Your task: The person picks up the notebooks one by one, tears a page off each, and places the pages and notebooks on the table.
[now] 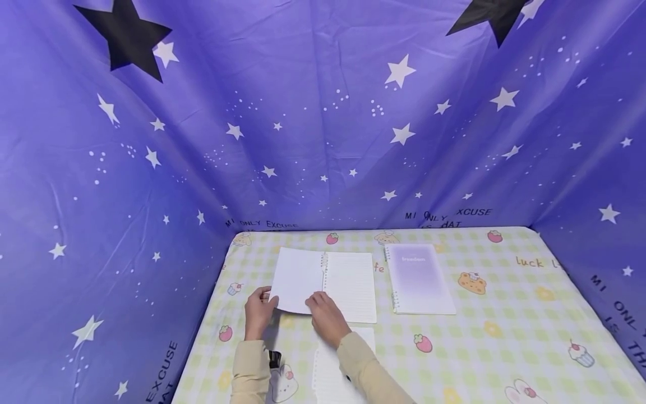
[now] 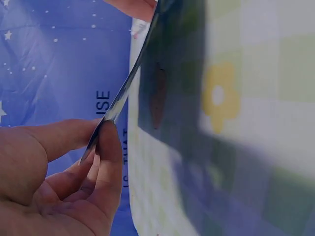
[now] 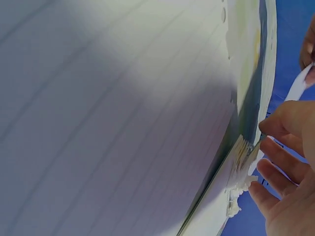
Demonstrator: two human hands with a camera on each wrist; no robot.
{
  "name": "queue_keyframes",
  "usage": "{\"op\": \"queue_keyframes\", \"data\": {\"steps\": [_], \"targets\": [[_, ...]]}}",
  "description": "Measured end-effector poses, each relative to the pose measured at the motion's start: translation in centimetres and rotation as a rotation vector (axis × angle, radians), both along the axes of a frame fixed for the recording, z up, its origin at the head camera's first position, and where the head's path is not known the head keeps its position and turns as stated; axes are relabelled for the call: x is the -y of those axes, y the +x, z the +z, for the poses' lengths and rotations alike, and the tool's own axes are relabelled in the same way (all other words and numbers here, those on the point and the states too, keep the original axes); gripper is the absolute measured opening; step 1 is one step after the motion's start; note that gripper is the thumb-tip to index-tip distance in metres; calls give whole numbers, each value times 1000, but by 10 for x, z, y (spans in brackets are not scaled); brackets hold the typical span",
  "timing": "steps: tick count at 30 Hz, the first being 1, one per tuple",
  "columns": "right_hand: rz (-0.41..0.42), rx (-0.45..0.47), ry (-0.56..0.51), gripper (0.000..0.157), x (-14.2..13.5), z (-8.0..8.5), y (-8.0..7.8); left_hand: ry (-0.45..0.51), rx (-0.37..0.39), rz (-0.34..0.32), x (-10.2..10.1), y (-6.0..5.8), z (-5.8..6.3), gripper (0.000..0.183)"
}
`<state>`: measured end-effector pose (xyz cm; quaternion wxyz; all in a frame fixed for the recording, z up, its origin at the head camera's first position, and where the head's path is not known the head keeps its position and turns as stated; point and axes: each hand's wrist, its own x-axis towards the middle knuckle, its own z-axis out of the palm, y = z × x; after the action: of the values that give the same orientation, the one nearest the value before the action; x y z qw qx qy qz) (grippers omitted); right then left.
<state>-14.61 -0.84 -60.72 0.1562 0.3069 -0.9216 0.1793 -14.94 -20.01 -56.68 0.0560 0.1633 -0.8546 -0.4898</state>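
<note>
1 white cover [image 1: 299, 280] of the notebook [image 1: 353, 287], left of the purple notebook [image 1: 421, 283], is pinched by my left hand [image 1: 259, 315] at its near left corner and right hand [image 1: 327, 320] at its near right, so I'd pull lightly, evenly, avoiding creases.

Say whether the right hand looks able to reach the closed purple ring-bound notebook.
Probably yes: only flat lined pages and green-checked tablecloth separate the right hand from the purple notebook, though it should first release the open white notebook.

Two ring-bound notebooks [image 1: 303, 278] [image 1: 421, 283], at least one loose lined sheet [image 1: 332, 370], one tablecloth [image 1: 510, 320].
</note>
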Motion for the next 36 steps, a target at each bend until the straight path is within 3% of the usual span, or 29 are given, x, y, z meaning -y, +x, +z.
{"op": "queue_keyframes", "data": {"steps": [6,19,28,36], "targets": [[-9,38,-9,37,2,1,0,53,-20,-8,-2,-1,8,37],[-27,66,-130,50,2,8,4,243,-78,-116,-15,2,33,38],[-69,141,-203,53,1,20,7,359,-105,-203,-29,5,38,39],[-62,103,-294,57,-4,31,7,371,-132,-279,-41,3,37,42]]}}
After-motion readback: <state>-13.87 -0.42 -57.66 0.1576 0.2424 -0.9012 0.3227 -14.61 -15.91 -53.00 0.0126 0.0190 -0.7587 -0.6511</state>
